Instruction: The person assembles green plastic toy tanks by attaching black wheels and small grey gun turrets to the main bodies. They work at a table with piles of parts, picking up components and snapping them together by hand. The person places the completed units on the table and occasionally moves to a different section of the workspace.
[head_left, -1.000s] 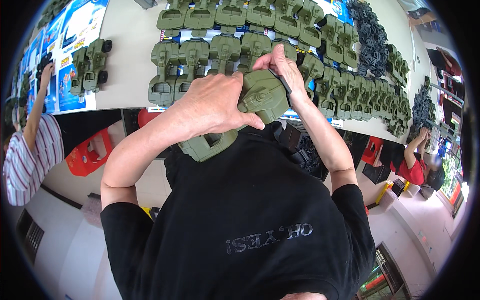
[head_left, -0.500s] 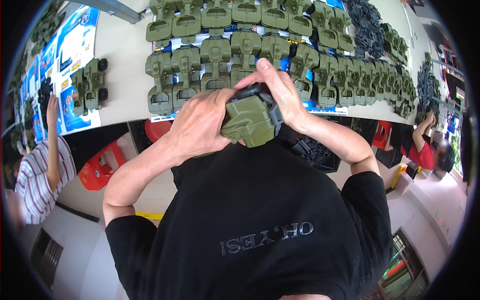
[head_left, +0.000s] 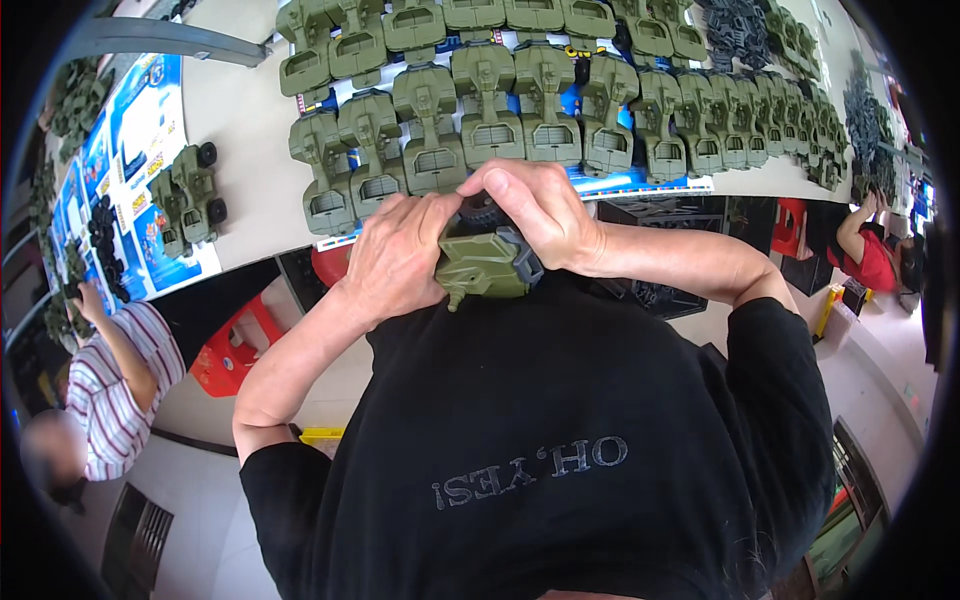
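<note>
Close to my chest I hold an olive green plastic toy vehicle body [head_left: 484, 268] with grey parts along its right side. My left hand [head_left: 398, 250] wraps round its left side, fingers bent over the top. On the far side my right hand [head_left: 545, 215] is curled round the body and a black toy wheel [head_left: 482, 212], its thumb bent near the wheel. The wheel sits at the body's far end, partly covered by my fingers. Just beyond my hands, rows of matching green vehicle bodies [head_left: 490, 125] stand on the table.
A green toy with black wheels [head_left: 190, 200] stands on the table [head_left: 240, 130] at left. Dark grey parts [head_left: 735, 35] lie heaped at far right. A metal bar [head_left: 165, 38] crosses the far left. Co-workers sit left, in a striped shirt [head_left: 125, 375], and right, in a red shirt [head_left: 868, 262].
The toy has tipped in my hands, showing less of its green face. My right hand has lowered and its thumb has bent down toward the wheel. The view has shifted slightly.
</note>
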